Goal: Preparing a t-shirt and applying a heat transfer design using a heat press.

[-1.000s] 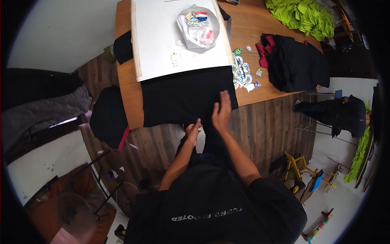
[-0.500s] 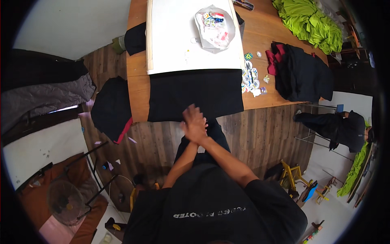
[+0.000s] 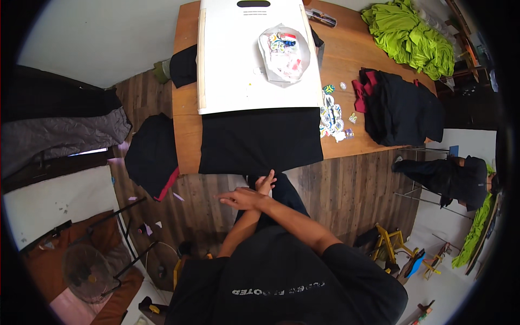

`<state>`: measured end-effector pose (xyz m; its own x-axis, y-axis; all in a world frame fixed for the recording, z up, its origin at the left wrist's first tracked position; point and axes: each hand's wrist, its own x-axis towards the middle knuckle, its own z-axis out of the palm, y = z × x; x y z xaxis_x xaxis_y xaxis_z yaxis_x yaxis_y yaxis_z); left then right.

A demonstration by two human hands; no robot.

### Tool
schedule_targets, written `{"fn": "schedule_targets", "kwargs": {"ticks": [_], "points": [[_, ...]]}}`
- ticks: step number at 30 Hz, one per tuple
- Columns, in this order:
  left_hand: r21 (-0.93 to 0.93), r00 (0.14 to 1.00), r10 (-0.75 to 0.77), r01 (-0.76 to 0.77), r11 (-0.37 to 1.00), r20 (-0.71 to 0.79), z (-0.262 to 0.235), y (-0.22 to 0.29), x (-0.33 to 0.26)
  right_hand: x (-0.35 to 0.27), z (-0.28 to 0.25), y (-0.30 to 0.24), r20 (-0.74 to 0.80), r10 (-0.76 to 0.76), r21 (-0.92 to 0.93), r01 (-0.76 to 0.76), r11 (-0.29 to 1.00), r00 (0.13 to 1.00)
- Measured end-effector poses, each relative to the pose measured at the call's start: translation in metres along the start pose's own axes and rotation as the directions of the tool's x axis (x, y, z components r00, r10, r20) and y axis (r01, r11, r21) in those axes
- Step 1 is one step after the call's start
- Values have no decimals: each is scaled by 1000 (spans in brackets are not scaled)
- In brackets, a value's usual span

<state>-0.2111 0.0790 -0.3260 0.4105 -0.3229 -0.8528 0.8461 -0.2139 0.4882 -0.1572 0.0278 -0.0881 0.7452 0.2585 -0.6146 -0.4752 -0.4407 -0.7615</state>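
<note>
Head view shows both hands, left hand and right hand, crossed and empty below the black cloth, which could slide off the surface if tugged.

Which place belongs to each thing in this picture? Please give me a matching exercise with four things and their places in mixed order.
Things:
1. black cloth
2. clear bag of small colourful items
3. bright green clothes
4. fan

Places:
a. on the floor, low at the person's left
b. far right corner of the wooden table
c. on the white board
d. at the near table edge, just beyond the left hand

Right pairs: 1-d, 2-c, 3-b, 4-a
</note>
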Motion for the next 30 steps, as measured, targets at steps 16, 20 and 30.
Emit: {"fn": "schedule_targets", "kwargs": {"ticks": [16,20,30], "points": [[881,552,721,-439,-176,420,-116,132,-45,-64,17,229,-614,-21,-321,-226,920,789],[963,637,724,-211,-165,264,-180,89,-65,-36,-24,206,-757,72,140,54,989,649],[885,627,741,-173,433,-240,-248,38,-75,45,-200,61,-650,311,701,390,597,694]]}}
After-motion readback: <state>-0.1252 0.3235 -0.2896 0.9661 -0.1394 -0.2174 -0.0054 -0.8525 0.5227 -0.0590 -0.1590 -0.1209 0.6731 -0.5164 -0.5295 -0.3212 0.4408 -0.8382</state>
